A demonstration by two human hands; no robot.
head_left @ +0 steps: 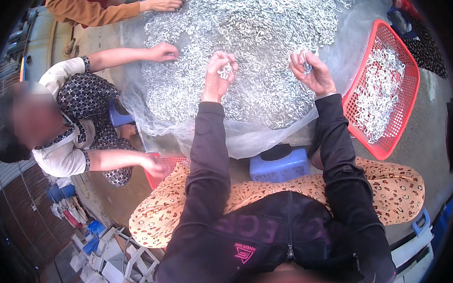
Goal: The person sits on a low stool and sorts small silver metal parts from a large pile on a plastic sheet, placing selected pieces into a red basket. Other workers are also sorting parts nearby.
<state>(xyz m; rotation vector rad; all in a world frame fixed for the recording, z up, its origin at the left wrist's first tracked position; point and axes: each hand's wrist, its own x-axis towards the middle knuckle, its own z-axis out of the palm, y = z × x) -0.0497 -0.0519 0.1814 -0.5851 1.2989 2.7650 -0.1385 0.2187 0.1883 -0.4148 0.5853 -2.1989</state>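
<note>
A wide heap of small silvery S-shaped hooks [253, 49] lies on a clear plastic sheet [247, 143] over the low table before me. My left hand [218, 80] is raised above the near part of the heap, its fingers curled round a few of the hooks [225, 71]. To the right, over the heap's edge, my right hand [315, 76] is closed with fingertips together. Some shiny hooks [306, 66] show between its thumb and fingers; how many is hidden.
A red plastic basket [353, 93] with more hooks stands at the right. A co-worker [66, 118] sits at the left, one hand by the heap, the other near another red basket [151, 179]. Another person's sleeve [92, 12] reaches in at far left. A blue stool [278, 165] stands before me.
</note>
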